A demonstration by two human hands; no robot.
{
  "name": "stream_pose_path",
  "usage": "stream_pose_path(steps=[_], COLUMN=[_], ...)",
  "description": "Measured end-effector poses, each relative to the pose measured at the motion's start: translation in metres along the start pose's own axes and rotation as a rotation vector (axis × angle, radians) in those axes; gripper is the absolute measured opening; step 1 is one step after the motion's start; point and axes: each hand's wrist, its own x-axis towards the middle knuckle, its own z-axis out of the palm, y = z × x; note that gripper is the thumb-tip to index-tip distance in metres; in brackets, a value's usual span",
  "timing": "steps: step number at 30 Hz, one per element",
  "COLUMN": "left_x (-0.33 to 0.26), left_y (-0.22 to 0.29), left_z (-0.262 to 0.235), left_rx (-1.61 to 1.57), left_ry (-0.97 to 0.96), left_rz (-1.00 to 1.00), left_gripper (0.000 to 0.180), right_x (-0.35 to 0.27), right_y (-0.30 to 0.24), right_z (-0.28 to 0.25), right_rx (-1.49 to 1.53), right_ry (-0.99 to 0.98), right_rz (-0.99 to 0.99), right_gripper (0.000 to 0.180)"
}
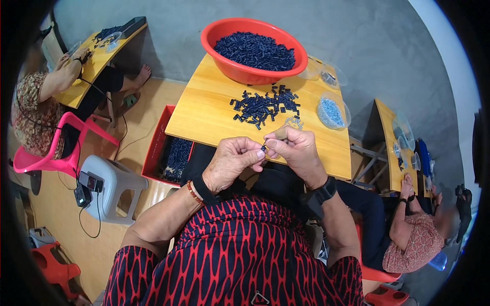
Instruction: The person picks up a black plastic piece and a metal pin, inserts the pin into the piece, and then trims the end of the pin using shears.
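Above the near edge of the yellow table (196,117), my left hand (232,160) and my right hand (298,153) meet, fingertips closed. Between them is a small dark plastic piece (264,148), pinched from both sides and mostly covered by my fingers. Just beyond lies a loose pile of similar dark blue-black pieces (260,108). A few small clear bits (294,122) rest between that pile and my right hand. At the table's far side stands a red basin (214,53) heaped with dark pieces (255,51).
Right of the pile sits a clear tub of small blue pieces (331,113), with another clear container (329,78) behind. A red box (155,153) holding dark pieces is left below the table. A grey stool (109,178) carries power adapters. Co-workers sit at side tables left and right.
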Motion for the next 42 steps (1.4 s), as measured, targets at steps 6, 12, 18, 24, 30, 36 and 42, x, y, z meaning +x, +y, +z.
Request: stream_pose_path(steps=[6, 12, 18, 24, 30, 36, 42], left_x=[0.000, -0.002, -0.003, -0.003, -0.003, -0.004, -0.006], left_y=[0.001, 0.003, 0.005, 0.007, 0.009, 0.003, 0.000], left_z=[0.000, 0.001, 0.001, 0.003, 0.002, 0.001, 0.011], left_rx=[0.018, -0.004, -0.109, -0.168, -0.127, -0.165, -0.060], left_ry=[0.004, -0.010, -0.073, -0.118, -0.094, -0.102, -0.056], left_rz=[0.018, -0.011, -0.030, -0.020, -0.070, -0.075, -0.033], left_gripper=[0.012, 0.011, 0.012, 0.016, 0.018, 0.017, 0.014], right_x=[-0.002, -0.002, -0.003, -0.006, -0.005, -0.008, -0.015], right_y=[-0.002, -0.002, -0.007, -0.004, -0.010, -0.012, -0.005], right_z=[-0.001, -0.002, 0.002, 0.000, 0.001, 0.002, -0.003], right_rx=[-0.038, -0.061, -0.056, 0.010, -0.074, -0.187, -0.147], right_ry=[-0.013, -0.039, -0.038, -0.032, -0.034, -0.045, -0.080], right_rz=[0.001, -0.003, 0.018, 0.027, 0.017, -0.060, -0.071], right_gripper=[0.016, 0.016, 0.014, 0.013, 0.012, 0.012, 0.012])
